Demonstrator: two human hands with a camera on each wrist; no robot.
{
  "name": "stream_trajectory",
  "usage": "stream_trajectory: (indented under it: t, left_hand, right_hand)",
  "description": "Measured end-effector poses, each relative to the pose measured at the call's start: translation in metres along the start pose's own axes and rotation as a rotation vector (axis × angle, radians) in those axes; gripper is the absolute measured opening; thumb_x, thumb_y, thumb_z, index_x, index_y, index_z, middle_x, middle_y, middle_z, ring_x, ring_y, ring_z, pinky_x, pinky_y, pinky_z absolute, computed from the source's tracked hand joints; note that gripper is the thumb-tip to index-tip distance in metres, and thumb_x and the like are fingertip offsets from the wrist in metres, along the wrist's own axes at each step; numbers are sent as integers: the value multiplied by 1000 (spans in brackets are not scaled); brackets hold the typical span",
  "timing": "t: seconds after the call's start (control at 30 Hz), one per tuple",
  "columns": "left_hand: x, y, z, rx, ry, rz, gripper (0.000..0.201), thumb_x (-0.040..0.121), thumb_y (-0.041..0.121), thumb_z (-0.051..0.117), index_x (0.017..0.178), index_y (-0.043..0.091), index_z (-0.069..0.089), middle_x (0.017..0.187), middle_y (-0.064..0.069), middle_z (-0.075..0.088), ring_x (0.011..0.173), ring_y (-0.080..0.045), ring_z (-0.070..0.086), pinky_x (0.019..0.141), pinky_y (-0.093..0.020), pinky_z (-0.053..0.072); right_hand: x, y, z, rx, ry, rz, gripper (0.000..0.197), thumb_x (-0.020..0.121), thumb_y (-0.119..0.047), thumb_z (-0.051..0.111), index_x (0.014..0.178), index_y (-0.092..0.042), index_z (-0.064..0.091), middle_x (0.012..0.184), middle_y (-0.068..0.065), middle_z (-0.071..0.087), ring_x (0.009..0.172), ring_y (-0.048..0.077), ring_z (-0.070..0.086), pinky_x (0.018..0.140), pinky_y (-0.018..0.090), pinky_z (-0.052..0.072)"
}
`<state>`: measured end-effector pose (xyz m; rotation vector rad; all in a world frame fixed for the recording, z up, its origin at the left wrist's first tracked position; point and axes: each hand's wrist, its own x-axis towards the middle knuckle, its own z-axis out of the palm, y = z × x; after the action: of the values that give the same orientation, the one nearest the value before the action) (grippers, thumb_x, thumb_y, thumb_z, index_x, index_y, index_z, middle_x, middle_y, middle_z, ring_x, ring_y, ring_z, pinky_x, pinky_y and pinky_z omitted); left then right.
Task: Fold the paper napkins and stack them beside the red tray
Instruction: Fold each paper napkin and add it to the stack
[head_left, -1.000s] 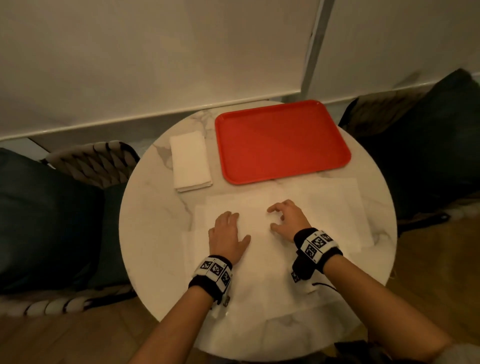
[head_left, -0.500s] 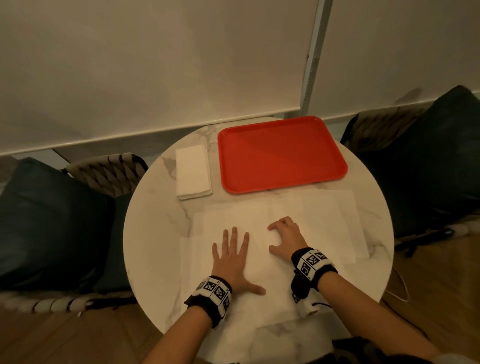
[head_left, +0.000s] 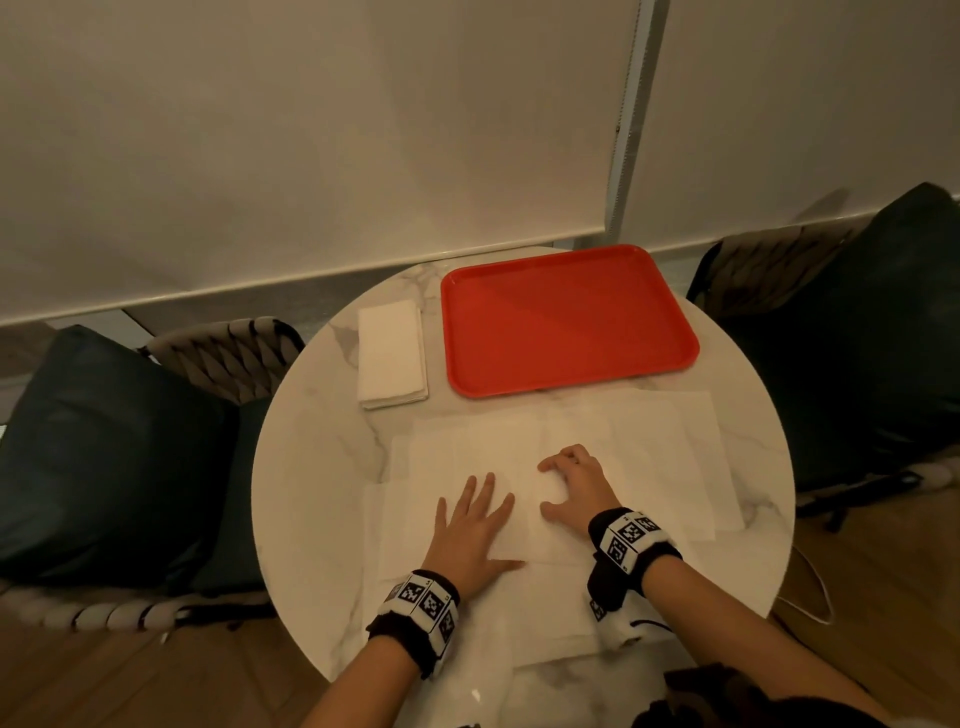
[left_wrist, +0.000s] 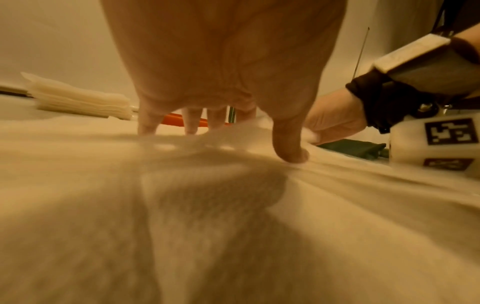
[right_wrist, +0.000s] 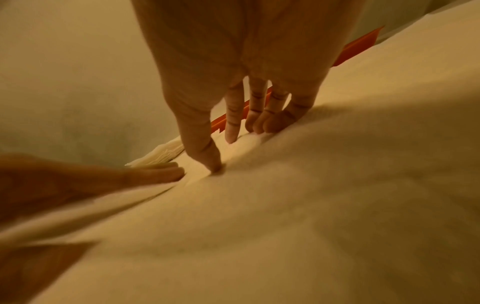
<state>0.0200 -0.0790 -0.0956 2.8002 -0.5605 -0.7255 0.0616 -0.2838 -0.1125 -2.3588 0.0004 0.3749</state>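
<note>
We see white unfolded napkins (head_left: 649, 447) overlapping flat on the tabletop (head_left: 311, 467), near red tray (head_left: 566, 322). Left hand (head_left: 470, 530) flat, fingers wide, pressing the top napkin; right hand (head_left: 574, 483) fingers curled, tips on it. Folded stack (head_left: 389, 356) beside tray.

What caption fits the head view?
Both hands, left hand and right hand, press unfolded napkins; folded stack beside red tray.
</note>
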Motion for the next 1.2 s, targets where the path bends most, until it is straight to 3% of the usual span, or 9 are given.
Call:
stream_trajectory:
  t: [0.17, 0.3, 0.43, 0.53, 0.6, 0.67, 0.8, 0.97, 1.2]
  left_hand:
    - [-9, -6, -4, -238, 86, 36, 50, 102, 27, 39, 149, 33, 27, 161, 9, 12, 149, -16, 0, 119, -46, 7]
    - [-17, -8, -14, -591, 245, -29, 41, 102, 21, 43, 143, 20, 43, 152, 4, 37, 145, -10, 22, 113, -13, 12]
    - [-23, -11, -22, -621, 204, -29, 38, 102, 25, 45, 138, 18, 50, 142, 10, 43, 137, -2, 31, 110, -11, 20]
    - [-27, -9, -28, -702, 218, -52, 25, 101, 30, 46, 100, 23, 70, 105, 19, 62, 99, 11, 54, 89, -17, 41]
    - [-33, -5, -33, -763, 287, -63, 38, 100, 31, 48, 63, 29, 51, 56, 24, 49, 54, 7, 43, 61, -22, 34]
    - [-38, -2, -34, -815, 385, -66, 39, 100, 32, 46, 61, 28, 45, 48, 23, 45, 49, 3, 38, 56, -19, 29]
    - [-42, 6, -34, -820, 498, 24, 26, 101, 26, 45, 120, 34, 62, 115, 32, 60, 107, 17, 55, 94, -8, 41]
    - [-34, 21, -23, -535, 458, 220, 43, 102, 25, 43, 138, 49, 41, 146, 24, 37, 137, 12, 26, 113, -13, 21]
    - [-30, 21, -30, -463, 327, 247, 67, 85, 74, 37, 145, 46, 26, 152, 24, 19, 141, 13, 8, 116, -17, 9]
  right_hand:
    - [-1, 3, -1, 5, -8, -30, 47, 72, -20, 74, 116, -20, 60, 115, -6, 35, 112, 19, 43, 99, 29, 40]
    - [0, 8, -5, 50, -19, -66, 39, 78, -16, 71, 116, -21, 61, 114, -4, 39, 99, 16, 48, 85, 17, 37]
    - [0, 8, -11, 69, -58, -75, 41, 78, -27, 76, 116, -25, 61, 114, -6, 39, 96, 12, 48, 81, 12, 35]
    - [-1, 8, -13, 92, -84, -60, 51, 71, -33, 81, 118, -27, 61, 116, -7, 37, 101, 13, 48, 85, 18, 37]
    - [-3, 7, -14, 86, -90, -57, 55, 69, -31, 82, 119, -26, 60, 118, -6, 36, 104, 15, 48, 87, 19, 38]
    - [-4, 7, -15, 77, -102, -52, 55, 70, -29, 81, 120, -26, 59, 118, -5, 36, 104, 15, 47, 88, 18, 37]
    - [-8, -11, -22, -23, -141, -47, 22, 88, -36, 63, 108, -25, 64, 110, -4, 48, 103, 16, 51, 86, 18, 37]
    - [-20, -62, -47, 620, -328, 189, 60, 92, -66, 34, 105, -12, 58, 83, 11, 73, 78, 29, 71, 66, 33, 56]
    - [-5, -60, -56, 513, -155, 177, 33, 85, -10, 59, 118, -5, 57, 109, 9, 67, 96, 24, 65, 90, 44, 53]
